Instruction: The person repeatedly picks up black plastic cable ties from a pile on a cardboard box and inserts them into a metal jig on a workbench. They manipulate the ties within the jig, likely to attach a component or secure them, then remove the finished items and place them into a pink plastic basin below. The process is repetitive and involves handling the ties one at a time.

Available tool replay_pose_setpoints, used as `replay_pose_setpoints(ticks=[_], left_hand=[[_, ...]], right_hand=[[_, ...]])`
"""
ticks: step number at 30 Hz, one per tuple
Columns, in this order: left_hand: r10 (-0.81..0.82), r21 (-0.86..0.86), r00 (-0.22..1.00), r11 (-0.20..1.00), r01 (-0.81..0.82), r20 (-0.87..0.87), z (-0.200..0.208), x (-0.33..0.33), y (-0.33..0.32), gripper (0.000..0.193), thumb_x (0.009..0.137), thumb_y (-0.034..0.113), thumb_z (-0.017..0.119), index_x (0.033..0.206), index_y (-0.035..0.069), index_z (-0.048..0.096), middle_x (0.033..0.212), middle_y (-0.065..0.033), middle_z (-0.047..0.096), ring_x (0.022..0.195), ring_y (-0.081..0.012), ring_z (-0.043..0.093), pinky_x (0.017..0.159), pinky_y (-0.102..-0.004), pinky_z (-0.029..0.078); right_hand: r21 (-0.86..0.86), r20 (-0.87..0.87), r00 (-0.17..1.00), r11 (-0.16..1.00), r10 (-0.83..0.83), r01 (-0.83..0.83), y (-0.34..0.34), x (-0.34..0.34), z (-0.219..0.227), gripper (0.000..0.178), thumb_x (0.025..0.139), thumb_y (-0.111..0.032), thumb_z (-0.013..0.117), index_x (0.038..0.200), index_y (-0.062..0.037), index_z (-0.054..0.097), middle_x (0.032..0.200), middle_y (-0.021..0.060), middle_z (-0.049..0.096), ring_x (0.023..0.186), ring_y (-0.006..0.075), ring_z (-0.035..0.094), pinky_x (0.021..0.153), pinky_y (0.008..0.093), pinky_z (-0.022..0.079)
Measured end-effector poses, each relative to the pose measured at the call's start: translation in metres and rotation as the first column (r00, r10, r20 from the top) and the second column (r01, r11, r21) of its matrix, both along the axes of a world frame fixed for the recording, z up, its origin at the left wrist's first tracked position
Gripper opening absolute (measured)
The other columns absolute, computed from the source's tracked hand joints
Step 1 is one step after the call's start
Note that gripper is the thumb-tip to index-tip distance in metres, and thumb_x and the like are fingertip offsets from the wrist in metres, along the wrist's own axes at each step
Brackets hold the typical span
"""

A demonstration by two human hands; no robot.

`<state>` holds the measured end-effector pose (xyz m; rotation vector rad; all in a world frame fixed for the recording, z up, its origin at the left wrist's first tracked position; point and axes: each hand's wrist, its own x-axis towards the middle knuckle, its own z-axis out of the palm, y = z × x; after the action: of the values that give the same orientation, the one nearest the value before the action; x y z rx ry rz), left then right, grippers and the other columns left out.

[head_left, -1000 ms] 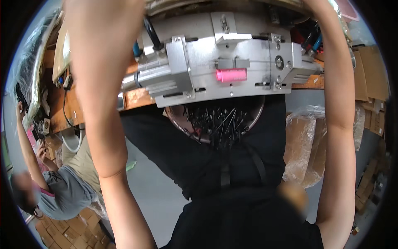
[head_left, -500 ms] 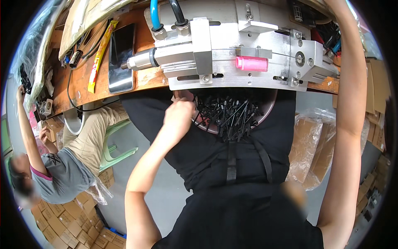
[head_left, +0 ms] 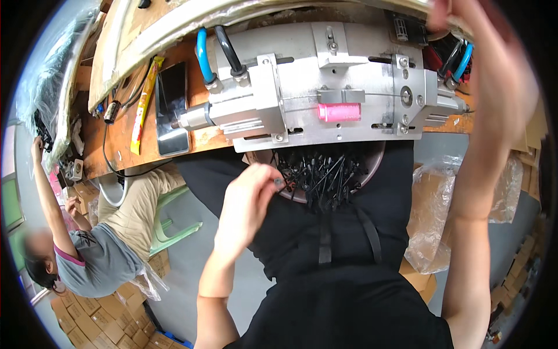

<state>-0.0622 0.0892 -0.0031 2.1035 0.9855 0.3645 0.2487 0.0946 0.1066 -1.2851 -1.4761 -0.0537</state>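
My left hand (head_left: 249,200) is closed in a pinch at the left side of a bowl (head_left: 375,173) on my lap. A small dark part (head_left: 278,181) shows at its fingertips; the rest of it is hidden. Heaped in the bowl are slim black stick-like parts (head_left: 319,177) with thicker ends. Raised at the upper right, my right hand (head_left: 456,16) is smeared by motion, and its fingers cannot be made out. A metal fixture (head_left: 302,125) lies across the bench edge in front of me, with a pink cylinder (head_left: 340,112) lying against a small metal block (head_left: 342,95).
Blue (head_left: 203,55) and black (head_left: 229,51) hoses enter the fixture. A phone (head_left: 173,110) and a yellow packet (head_left: 145,104) lie on the wooden bench (head_left: 125,131). At left a person (head_left: 102,256) sits beside a green stool (head_left: 174,235). Plastic-wrapped cardboard (head_left: 430,215) stands at right.
My left hand has drawn back from the bowl's edge toward me, a small dark part now showing at its fingertips. My right arm has swung, its hand now blurred. The whole view has shifted slightly.
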Motion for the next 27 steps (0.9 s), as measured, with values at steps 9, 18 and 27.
replay_pose_setpoints(ticks=[9, 18, 27], left_hand=[[-0.301, 0.623, 0.828, 0.779, -0.073, 0.473, 0.039, 0.021, -0.024, 0.029, 0.068, -0.011, 0.079, 0.087, -0.002, 0.059, 0.109, -0.0239, 0.065, 0.094, -0.036, 0.07, 0.073, -0.0355, 0.062], [-0.208, 0.534, 0.789, 0.828, -0.173, 0.578, 0.033, 0.04, -0.031, 0.029, 0.072, -0.011, 0.078, 0.089, 0.0, 0.057, 0.109, -0.022, 0.066, 0.09, -0.0345, 0.072, 0.074, -0.0349, 0.063], [-0.156, 0.429, 0.734, 0.882, -0.198, 0.66, 0.036, 0.045, -0.033, 0.027, 0.073, -0.014, 0.076, 0.085, 0.0, 0.056, 0.105, -0.0231, 0.067, 0.087, -0.0347, 0.072, 0.074, -0.0372, 0.062]], right_hand=[[-0.181, -0.978, 0.202, 0.726, -0.06, -0.663, -0.073, -0.081, -0.037, 0.017, 0.093, -0.004, 0.06, 0.106, 0.0068, 0.059, 0.095, 0.0271, 0.069, 0.085, 0.0312, 0.072, 0.071, 0.0382, 0.063], [-0.028, -0.999, 0.043, 0.786, -0.002, -0.617, -0.08, -0.084, -0.04, 0.018, 0.095, -0.007, 0.059, 0.108, 0.0051, 0.059, 0.1, 0.026, 0.068, 0.092, 0.0322, 0.071, 0.077, 0.0379, 0.062], [0.022, -0.996, 0.048, 0.76, 0.069, -0.649, -0.086, -0.078, -0.034, 0.02, 0.095, -0.005, 0.059, 0.11, 0.0074, 0.059, 0.106, 0.026, 0.067, 0.098, 0.0299, 0.069, 0.083, 0.0379, 0.061]])
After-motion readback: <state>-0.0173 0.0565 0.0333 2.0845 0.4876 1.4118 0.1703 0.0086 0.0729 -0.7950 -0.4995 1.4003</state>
